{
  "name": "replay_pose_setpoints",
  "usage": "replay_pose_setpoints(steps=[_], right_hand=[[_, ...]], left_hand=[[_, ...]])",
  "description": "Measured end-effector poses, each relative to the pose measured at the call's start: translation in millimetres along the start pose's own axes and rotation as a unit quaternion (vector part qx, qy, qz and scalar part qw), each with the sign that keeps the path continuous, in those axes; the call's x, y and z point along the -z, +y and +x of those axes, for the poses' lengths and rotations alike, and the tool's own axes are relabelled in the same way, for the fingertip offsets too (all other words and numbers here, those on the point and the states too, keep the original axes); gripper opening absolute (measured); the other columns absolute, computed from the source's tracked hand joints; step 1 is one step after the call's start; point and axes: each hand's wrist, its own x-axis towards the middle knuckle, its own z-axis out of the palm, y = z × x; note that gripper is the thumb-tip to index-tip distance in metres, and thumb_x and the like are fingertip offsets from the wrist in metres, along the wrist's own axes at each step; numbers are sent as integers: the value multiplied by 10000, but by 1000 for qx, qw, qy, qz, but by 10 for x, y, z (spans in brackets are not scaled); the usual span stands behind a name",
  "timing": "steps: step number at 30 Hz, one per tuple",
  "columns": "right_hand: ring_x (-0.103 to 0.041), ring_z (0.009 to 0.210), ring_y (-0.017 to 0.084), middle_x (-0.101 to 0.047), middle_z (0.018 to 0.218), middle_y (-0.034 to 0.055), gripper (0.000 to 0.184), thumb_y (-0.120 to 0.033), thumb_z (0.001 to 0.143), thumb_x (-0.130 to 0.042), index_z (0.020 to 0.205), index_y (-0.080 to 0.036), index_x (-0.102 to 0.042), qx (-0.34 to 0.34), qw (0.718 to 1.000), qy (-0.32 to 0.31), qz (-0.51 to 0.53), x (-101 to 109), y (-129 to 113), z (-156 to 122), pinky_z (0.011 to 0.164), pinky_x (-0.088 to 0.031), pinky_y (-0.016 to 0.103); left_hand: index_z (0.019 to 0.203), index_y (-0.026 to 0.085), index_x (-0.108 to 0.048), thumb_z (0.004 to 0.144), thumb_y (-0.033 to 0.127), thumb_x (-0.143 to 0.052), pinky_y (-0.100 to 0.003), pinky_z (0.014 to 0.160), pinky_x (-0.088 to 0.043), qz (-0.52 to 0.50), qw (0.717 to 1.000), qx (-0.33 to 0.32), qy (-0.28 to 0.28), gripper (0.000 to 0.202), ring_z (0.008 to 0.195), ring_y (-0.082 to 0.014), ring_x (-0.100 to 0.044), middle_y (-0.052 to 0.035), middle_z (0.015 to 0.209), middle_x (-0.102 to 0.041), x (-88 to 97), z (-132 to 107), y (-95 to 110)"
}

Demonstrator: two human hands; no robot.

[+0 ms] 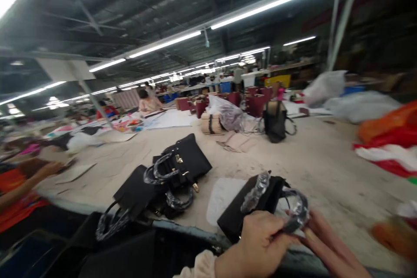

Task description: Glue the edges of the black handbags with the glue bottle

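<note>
Near the table's front edge a small black handbag leans tilted, its handles wrapped in clear plastic. My left hand is closed around one end of the plastic-wrapped handle. On the other side of that handle, the fingers of my right hand are pressed together against it; their tips are partly hidden. Under the bag lies a whitish translucent sheet. To the left, black handbags with gold-coloured fittings and plastic-wrapped handles lie in a heap.
A black bag stands farther back beside a plastic-covered bundle and dark red pieces. Red and orange material lies on the right. At the left edge reaches a co-worker's arm. More black bags sit below the table edge.
</note>
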Motion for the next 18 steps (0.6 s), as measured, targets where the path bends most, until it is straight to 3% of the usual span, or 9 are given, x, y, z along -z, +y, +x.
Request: replay_pose_setpoints(steps=[2,4,6,8,10,13,16,18], right_hand=[[-500,1227,293,-528,1327,124,731,-586,870,-552,1461,-262,-267,-42,990,16,132,-42,-77,3,1050,-423,462],[-557,1145,273,-574,1260,111,862,-562,820,-649,1485,-270,-184,-33,975,22,219,-97,-168,43,1031,-429,451],[-580,1091,241,-603,1209,81,898,-509,797,-704,1485,-292,-169,-16,964,36,262,-131,-246,73,1002,-445,413],[-556,1122,233,-595,1223,68,851,-453,780,-730,1460,-289,-246,-16,956,53,287,-137,-294,82,1019,-421,391],[-514,1173,245,-564,1266,65,803,-424,755,-739,1426,-274,-324,-30,953,63,294,-124,-312,83,1062,-368,399],[-480,1189,257,-548,1258,59,776,-413,719,-731,1394,-245,-388,-45,959,69,271,-105,-304,87,1103,-296,397],[-513,1097,238,-580,1139,42,768,-392,709,-716,1392,-231,-401,-52,965,51,251,-93,-263,73,1046,-343,360],[-538,973,207,-592,1029,18,740,-369,725,-694,1396,-247,-406,-55,968,44,242,-63,-195,43,941,-402,324]], left_hand=[[820,155,-675,879,236,-583,-243,719,-448,-29,998,10,-55,136,719,-133,-582,-25,743,-643,27,-29,114],[972,173,-685,885,204,-570,-261,822,-464,1,995,-7,-104,147,852,-150,-615,-35,892,-682,158,-34,207],[1215,210,-607,889,186,-554,-281,953,-453,67,988,-58,-123,331,1058,-168,-594,-51,1141,-655,342,-32,241],[1326,234,-515,883,192,-563,-307,1013,-435,172,976,-111,-81,447,1165,-178,-540,-67,1281,-578,522,-18,205],[1315,223,-515,846,244,-627,-380,990,-447,311,940,-140,0,483,1166,-231,-510,-108,1299,-522,656,23,107],[1343,164,-492,780,286,-693,-468,934,-454,456,881,-105,75,610,1156,-310,-439,-168,1281,-417,764,133,-103],[1358,118,-480,780,218,-652,-524,1006,-391,485,866,-58,103,612,1231,-344,-362,-191,1301,-339,845,232,-297],[1357,102,-481,773,217,-645,-542,1079,-306,467,872,-37,144,617,1324,-364,-277,-210,1384,-256,923,260,-381]])
